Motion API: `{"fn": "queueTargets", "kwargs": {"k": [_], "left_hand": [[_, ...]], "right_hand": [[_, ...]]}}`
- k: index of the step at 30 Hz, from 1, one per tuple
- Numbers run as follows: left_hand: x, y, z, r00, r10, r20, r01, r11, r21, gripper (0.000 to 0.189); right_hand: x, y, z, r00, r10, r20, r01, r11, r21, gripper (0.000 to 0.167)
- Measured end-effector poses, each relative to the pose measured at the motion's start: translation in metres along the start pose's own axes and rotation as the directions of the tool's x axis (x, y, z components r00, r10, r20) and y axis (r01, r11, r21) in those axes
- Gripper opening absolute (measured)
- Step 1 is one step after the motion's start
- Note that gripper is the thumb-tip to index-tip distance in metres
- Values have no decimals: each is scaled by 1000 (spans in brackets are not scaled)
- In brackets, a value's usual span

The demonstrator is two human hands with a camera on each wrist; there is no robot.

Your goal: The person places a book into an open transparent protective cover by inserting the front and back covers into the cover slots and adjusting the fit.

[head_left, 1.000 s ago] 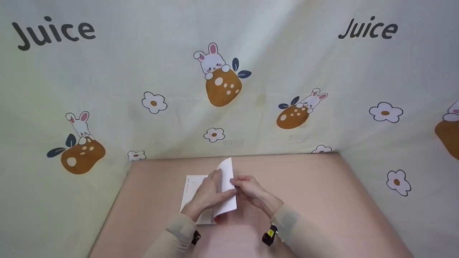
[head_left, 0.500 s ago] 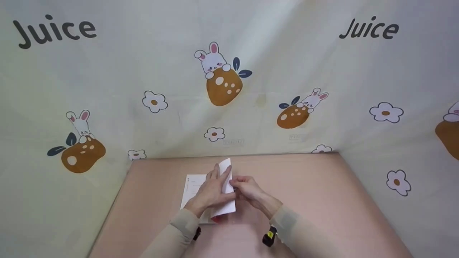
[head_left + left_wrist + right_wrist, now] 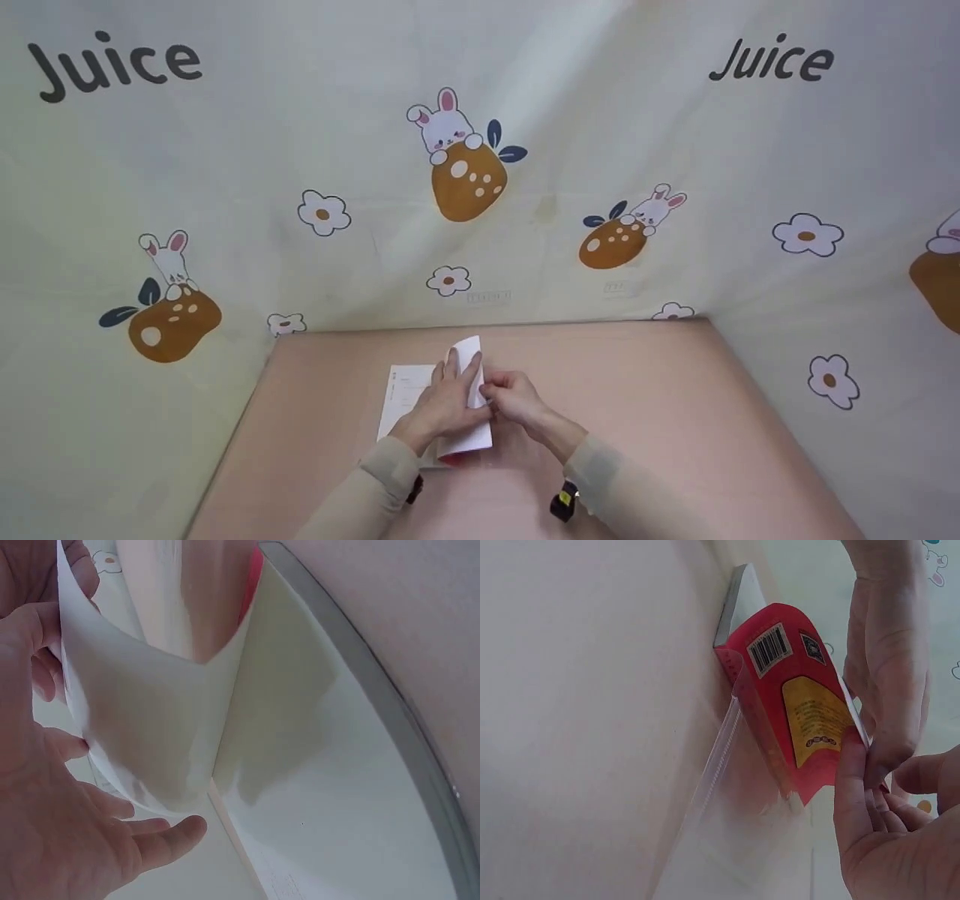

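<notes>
An open book (image 3: 405, 384) lies on the table, its printed white pages to the left. Its cover flap stands raised, white inside and red outside; the red face (image 3: 775, 690) bears a barcode and a yellow panel. Spread over the flap's white inner side, the left hand (image 3: 444, 405) rests with fingers extended, thumb near the free edge. At that edge the right hand (image 3: 519, 397) pinches the flap between thumb and fingers, index finger against the red face. A clear plastic sheet (image 3: 724, 765) runs along the book's red side; how it is attached is hard to tell.
The pink tabletop (image 3: 675, 435) reaches to a pale cloth backdrop (image 3: 540, 135) printed with rabbits, fruit and flowers, which hangs on the left, right and far sides. A dark strap with a yellow mark (image 3: 564, 496) hangs under the right sleeve.
The left hand has slid slightly right across the flap, its fingers spreading wider. The flap's top corner sits a little lower. The right hand stays at the edge, almost unmoved.
</notes>
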State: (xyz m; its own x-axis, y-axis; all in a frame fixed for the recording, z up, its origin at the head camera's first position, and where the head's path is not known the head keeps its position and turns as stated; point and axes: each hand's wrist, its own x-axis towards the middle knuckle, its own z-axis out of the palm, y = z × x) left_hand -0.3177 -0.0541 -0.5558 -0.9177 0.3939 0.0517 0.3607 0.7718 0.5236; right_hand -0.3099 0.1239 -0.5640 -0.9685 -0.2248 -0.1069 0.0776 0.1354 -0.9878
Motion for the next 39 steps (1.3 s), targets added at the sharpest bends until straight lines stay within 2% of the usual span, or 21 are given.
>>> {"fn": "queueTargets", "kwargs": {"k": [5, 9, 12, 14, 17, 21, 24, 26, 29, 33, 36, 39], "left_hand": [[0, 1, 2, 1000, 7, 8, -8, 1000, 25, 105], [-1, -1, 6, 1000, 6, 17, -7, 999, 53, 102], [-2, -1, 9, 1000, 5, 20, -7, 997, 74, 98], [-3, -1, 10, 1000, 7, 19, -8, 996, 86, 96], [-2, 0, 12, 1000, 0, 25, -3, 994, 108, 94], [-2, 0, 14, 999, -7, 40, 1, 989, 146, 94], [-2, 0, 16, 998, -17, 56, 7, 983, 181, 94], [-3, 0, 18, 998, -26, 64, 12, 979, 203, 93], [-4, 1, 20, 997, -37, 67, 21, 976, 216, 92], [-6, 3, 21, 997, -42, 66, 25, 973, 228, 88], [-8, 4, 22, 996, -46, 76, 26, 967, 253, 86], [-9, 2, 23, 994, -56, 94, 28, 962, 270, 82]], "right_hand": [[-2, 0, 0, 1000, -7, -12, 7, 1000, -27, 29], [-4, 3, 1, 999, -23, -43, 20, 997, -68, 34], [-5, 7, 2, 990, -108, -89, 84, 968, -238, 38], [-6, 10, 2, 981, -158, -114, 106, 923, -371, 40], [-8, 17, 1, 963, -232, -138, 117, 819, -562, 42], [-11, 28, 3, 942, -299, -155, 105, 698, -708, 46], [-12, 39, 4, 923, -354, -153, 107, 617, -780, 49], [-10, 49, 3, 916, -373, -146, 109, 583, -805, 53], [-7, 63, 2, 923, -357, -145, 97, 580, -809, 60], [-3, 74, -1, 962, -239, -130, 42, 603, -797, 71], [-1, 78, -2, 985, -148, -93, 7, 567, -824, 77], [1, 82, -3, 996, -72, -59, -13, 522, -853, 82]]}}
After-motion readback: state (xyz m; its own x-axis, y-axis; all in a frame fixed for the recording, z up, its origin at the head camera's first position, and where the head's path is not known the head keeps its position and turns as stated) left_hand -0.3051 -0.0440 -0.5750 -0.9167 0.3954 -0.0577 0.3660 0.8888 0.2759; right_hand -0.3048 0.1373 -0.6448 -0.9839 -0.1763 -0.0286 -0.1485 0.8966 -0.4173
